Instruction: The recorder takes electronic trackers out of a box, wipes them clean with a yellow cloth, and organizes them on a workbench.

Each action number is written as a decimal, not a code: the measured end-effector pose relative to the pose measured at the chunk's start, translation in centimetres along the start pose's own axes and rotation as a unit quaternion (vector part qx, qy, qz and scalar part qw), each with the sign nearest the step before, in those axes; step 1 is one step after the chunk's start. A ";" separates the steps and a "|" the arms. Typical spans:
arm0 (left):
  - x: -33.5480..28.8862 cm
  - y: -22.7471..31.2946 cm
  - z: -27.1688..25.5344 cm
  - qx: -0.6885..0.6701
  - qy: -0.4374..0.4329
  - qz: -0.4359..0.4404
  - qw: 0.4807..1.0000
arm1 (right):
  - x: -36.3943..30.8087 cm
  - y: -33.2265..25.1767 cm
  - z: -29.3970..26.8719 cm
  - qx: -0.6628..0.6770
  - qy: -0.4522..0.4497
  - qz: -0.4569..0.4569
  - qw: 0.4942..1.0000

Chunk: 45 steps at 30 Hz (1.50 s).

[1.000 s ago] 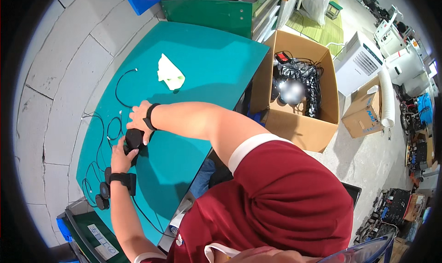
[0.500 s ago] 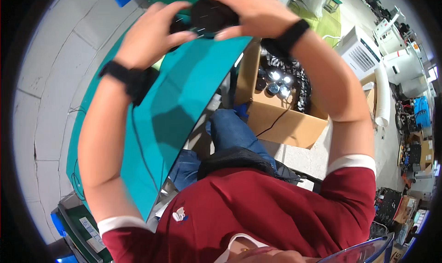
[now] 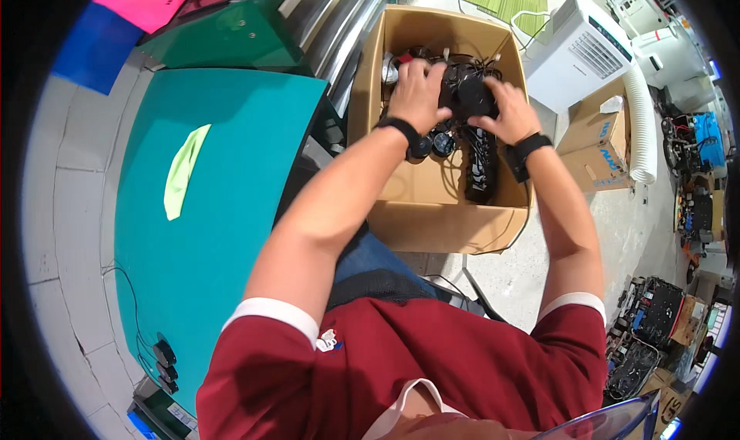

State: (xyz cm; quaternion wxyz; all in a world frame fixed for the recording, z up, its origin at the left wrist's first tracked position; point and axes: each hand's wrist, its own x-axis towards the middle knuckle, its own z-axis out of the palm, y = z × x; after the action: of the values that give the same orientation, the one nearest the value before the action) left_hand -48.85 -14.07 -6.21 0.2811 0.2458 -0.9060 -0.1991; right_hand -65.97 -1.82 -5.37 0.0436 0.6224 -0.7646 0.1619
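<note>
Both my hands are inside an open cardboard box [image 3: 435,223] to the right of the table. Between them is a dark, round black piece [image 3: 472,97] with a flat disc-like face; its kind does not show clearly. My right hand [image 3: 512,113] curves round its right side, fingers bent. My left hand [image 3: 418,97] grips the left part of the black mass, fingertips on its top and thumb below. Beneath lie black cables, small round glassy parts [image 3: 442,143] and a glossy black bundle [image 3: 479,166]. Black bands sit on both wrists.
A teal table [image 3: 223,232] at left bears a lime-green cloth [image 3: 185,172] and small black plugs [image 3: 165,363] with cables. Metal drawers [image 3: 339,31] stand behind the box. A white portable air unit [image 3: 582,51], with a hose [image 3: 643,143], and a second carton [image 3: 597,143] are at right.
My hands have moved right and down from over the table's far end into the cardboard box, taking the black piece along. The view has turned toward the box, baring the lime-green cloth.
</note>
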 end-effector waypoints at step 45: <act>-7.2 4.4 -3.8 -0.439 -0.248 -0.018 0.863 | 0.9 -0.9 2.1 0.482 0.179 0.112 0.850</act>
State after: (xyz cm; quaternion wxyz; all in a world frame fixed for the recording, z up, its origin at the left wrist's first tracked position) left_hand -42.81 -7.43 -4.04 0.1222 0.0552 -0.7600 -0.6359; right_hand -65.04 -3.41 -6.92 -0.1444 0.4353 -0.6341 0.6225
